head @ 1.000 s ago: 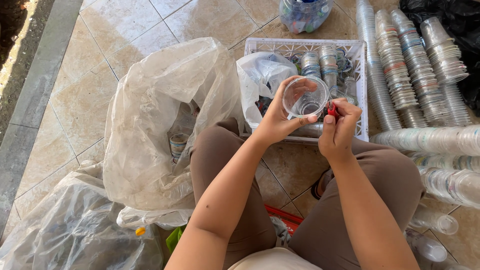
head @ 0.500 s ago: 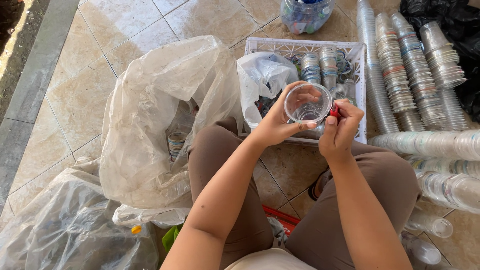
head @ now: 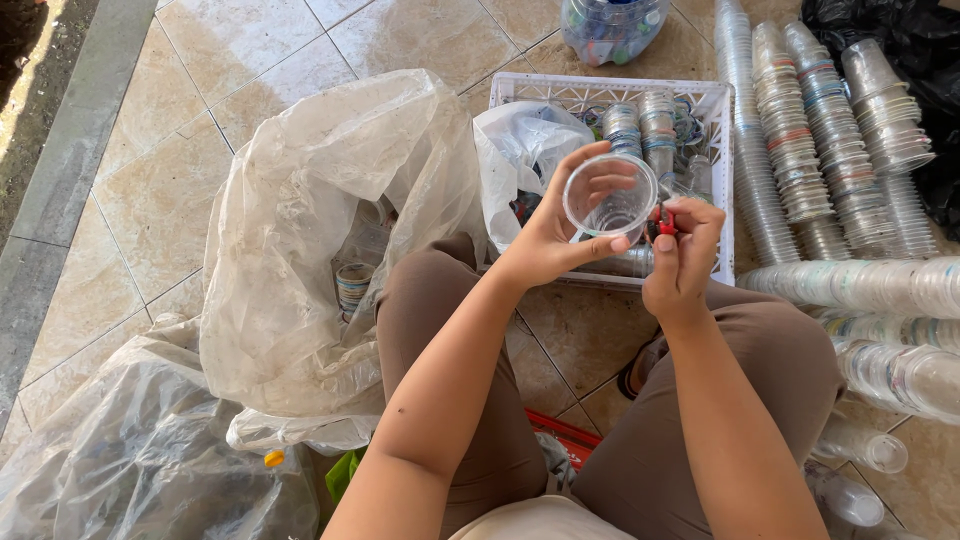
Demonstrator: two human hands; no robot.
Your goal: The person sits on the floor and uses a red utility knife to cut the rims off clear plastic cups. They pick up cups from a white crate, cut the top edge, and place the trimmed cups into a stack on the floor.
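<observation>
My left hand grips a clear plastic cup by its side, its mouth turned up toward me. Right beside the cup's rim, my right hand is closed on a small red tool, whose tip touches the rim. Both hands hover over my knees, just in front of a white plastic crate.
The crate holds stacked cups and a white bag. A large clear plastic sack with cups inside stands at my left, another sack at lower left. Long stacks of clear cups lie on the tiled floor at right.
The cup and both hands have stayed nearly in place; the cup has turned slightly in my left hand while the red tool keeps at its rim.
</observation>
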